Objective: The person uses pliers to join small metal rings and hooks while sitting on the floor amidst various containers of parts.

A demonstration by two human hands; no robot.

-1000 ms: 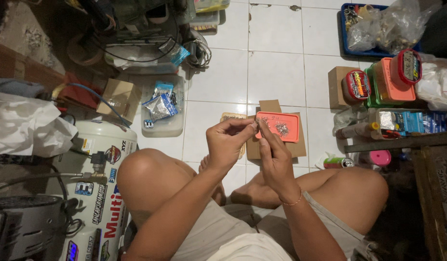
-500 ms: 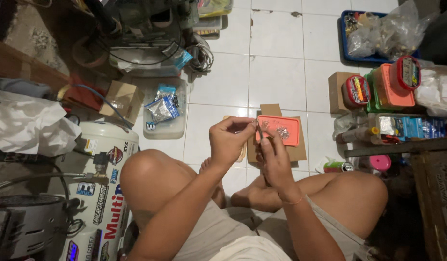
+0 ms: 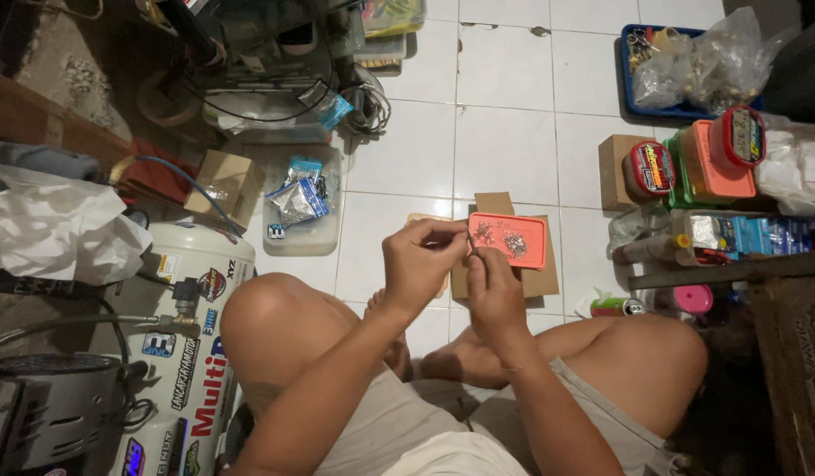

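A tiny thin metal piece (image 3: 470,242) sits pinched between my left hand (image 3: 422,267) and right hand (image 3: 494,286), both grips pressed tight on it, just as before, above the orange tray (image 3: 508,240) of small bits on the floor (image 3: 504,132).

Orange tray (image 3: 509,240) — matt plastic
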